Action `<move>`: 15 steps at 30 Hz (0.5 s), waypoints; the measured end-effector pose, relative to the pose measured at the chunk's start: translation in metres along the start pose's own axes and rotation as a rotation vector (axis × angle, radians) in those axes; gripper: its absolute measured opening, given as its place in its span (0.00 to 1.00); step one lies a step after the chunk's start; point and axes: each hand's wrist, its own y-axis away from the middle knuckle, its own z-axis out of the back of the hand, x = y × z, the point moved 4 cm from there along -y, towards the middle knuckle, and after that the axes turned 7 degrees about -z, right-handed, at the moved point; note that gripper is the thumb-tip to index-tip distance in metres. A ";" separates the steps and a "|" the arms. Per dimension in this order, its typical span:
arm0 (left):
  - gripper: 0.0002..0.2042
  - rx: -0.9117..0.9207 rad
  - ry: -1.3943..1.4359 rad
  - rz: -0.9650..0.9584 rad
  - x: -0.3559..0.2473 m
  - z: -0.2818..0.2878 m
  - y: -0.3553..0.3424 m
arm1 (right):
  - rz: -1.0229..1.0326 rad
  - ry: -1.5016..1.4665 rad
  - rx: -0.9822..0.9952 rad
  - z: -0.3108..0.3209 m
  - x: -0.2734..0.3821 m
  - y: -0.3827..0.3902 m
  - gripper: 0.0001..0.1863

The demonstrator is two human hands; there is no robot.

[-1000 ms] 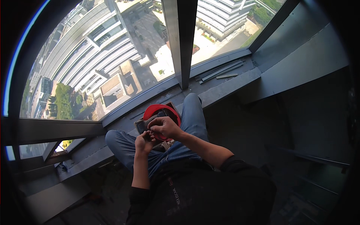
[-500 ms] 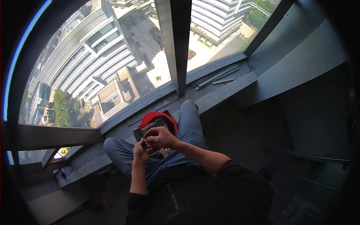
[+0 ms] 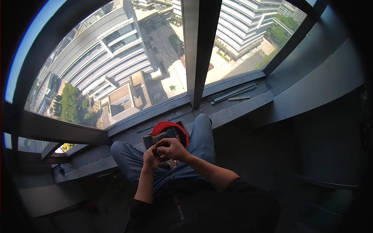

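Observation:
Above my lap, my left hand and my right hand meet with bent fingers pressed together. Whatever they pinch is too small or too hidden to make out. Just beyond them lies a red hard hat, turned so its hollow inside shows. Dark items, among them a grey and black object of unclear kind, lie in and beside the hat, partly covered by my hands. My knees in blue jeans spread on both sides of the hat.
A grey ledge runs along the tall window, with several thin metal strips on it to the right. A thick dark window post rises ahead. Through the glass, buildings stand far below. Dark floor extends at right.
The view has swung, so the window and ledge sit lower and farther right in the picture. My hands have drawn closer together, the left fingers now tucked more behind the right.

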 end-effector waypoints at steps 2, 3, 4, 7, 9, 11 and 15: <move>0.12 0.069 0.079 0.111 0.015 0.035 -0.020 | -0.014 0.009 0.008 -0.003 0.002 0.001 0.13; 0.12 0.051 0.100 0.096 0.015 0.037 -0.020 | -0.027 0.019 0.034 -0.002 0.000 0.002 0.13; 0.14 0.066 0.038 0.097 0.011 0.034 -0.019 | -0.001 0.015 0.008 -0.001 -0.001 0.002 0.12; 0.17 0.018 -0.018 0.073 0.006 0.022 -0.009 | 0.015 0.042 0.004 -0.004 -0.002 0.003 0.12; 0.18 -0.065 -0.043 0.060 0.004 0.009 -0.001 | 0.020 0.088 -0.014 -0.008 0.000 0.004 0.12; 0.19 -0.116 -0.051 0.039 0.006 0.009 -0.001 | 0.028 0.112 -0.006 -0.009 0.000 0.004 0.12; 0.21 0.044 0.049 0.040 0.029 0.031 -0.021 | 0.135 0.286 -0.017 -0.010 -0.005 0.002 0.12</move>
